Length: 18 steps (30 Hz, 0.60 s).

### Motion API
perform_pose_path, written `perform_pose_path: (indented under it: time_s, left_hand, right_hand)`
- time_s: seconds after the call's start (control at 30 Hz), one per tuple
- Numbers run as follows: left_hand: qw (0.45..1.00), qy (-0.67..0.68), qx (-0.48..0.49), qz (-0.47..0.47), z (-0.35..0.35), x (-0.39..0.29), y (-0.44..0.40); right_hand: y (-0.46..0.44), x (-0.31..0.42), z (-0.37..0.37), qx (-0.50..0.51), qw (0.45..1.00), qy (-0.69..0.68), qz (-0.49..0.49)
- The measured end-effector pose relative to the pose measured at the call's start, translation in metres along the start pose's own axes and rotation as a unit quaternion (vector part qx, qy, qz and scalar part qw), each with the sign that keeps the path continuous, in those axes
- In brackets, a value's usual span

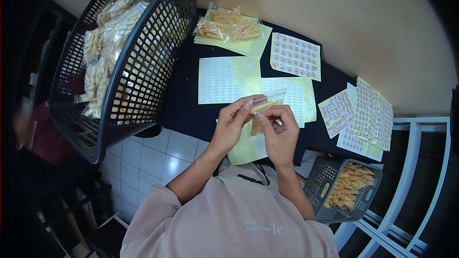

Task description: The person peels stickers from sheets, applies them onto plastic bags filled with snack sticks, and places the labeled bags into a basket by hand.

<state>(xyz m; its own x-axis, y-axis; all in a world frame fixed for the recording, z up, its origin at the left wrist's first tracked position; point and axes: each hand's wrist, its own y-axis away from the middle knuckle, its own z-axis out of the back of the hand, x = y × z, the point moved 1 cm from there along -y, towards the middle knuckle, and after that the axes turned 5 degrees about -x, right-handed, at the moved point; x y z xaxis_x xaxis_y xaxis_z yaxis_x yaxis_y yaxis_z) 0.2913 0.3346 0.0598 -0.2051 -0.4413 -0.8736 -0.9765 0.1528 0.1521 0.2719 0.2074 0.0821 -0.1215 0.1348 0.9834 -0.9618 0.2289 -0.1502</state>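
A small clear plastic packet of pale yellow snack sticks is held up in front of my chest, above the label sheets. My left hand is closed on the packet's left side, thumb on top. On the packet's lower right, my right hand has thumb and fingers pinched together; whether a small label is between them is too small to tell. Directly beneath lie a sheet of small printed labels and a pale yellow sheet. Left of them lies another label sheet.
A large dark basket with bagged pale sticks stands at left. Filled packets rest on yellow paper at the back. Sticker sheets and more sheets lie rightward. A smaller basket holds golden bagged snacks.
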Motion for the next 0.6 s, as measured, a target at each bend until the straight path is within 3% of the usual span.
perform_pose_path:
  time_s: [0.17,0.23,0.33,0.5,0.57,0.6]
  left_hand:
    - [0.996,0.067,-0.054,-0.031,0.011,-0.001,-0.011]
    - [0.991,0.101,-0.076,-0.048,0.013,-0.004,-0.015]
    - [0.981,0.192,-0.017,0.002,0.014,-0.004,-0.017]
    - [0.942,0.324,0.074,0.041,0.007,0.001,-0.024]
    - [0.959,0.28,0.037,0.019,-0.004,-0.001,-0.024]
    - [0.969,0.243,-0.046,0.005,-0.007,0.001,-0.025]
  right_hand:
    - [-0.008,0.016,0.03,-0.06,0.976,-0.198,-0.073]
    - [-0.011,0.016,0.035,-0.047,0.979,-0.187,-0.068]
    - [-0.009,0.009,0.031,0.031,0.932,-0.342,-0.115]
    - [0.012,0.009,0.006,0.129,0.936,-0.306,-0.119]
    - [0.018,0.009,-0.001,0.158,0.942,-0.289,-0.065]
    - [0.018,0.01,-0.002,0.158,0.942,-0.289,-0.066]
